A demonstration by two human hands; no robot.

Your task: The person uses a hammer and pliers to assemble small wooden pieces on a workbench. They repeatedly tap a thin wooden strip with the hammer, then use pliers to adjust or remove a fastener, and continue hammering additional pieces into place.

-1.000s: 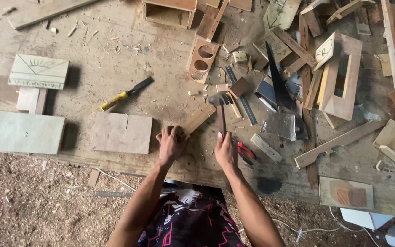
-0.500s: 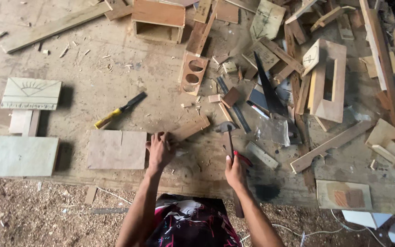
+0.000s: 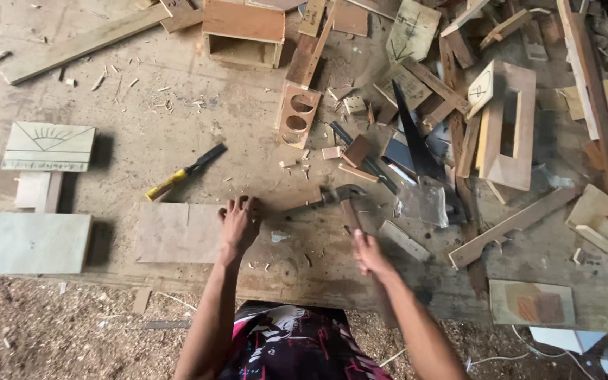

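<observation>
My left hand (image 3: 239, 222) presses down on the near end of a small wooden strip (image 3: 291, 199) that lies on the workbench (image 3: 177, 127). My right hand (image 3: 368, 252) grips the handle of a claw hammer (image 3: 346, 200). The hammer is blurred, and its metal head sits over the far end of the strip. A flat plywood panel (image 3: 177, 232) lies just left of my left hand.
A yellow-handled chisel (image 3: 184, 172) lies beyond the panel. A wooden block with two round holes (image 3: 297, 116), an open wooden box (image 3: 242, 32), a handsaw (image 3: 416, 151) and several offcuts crowd the right side. Sawdust covers the floor (image 3: 51, 331).
The hammer came down from upright toward the strip, now blurred with its head near the wood. My left hand stayed on the strip. The view shifted slightly.
</observation>
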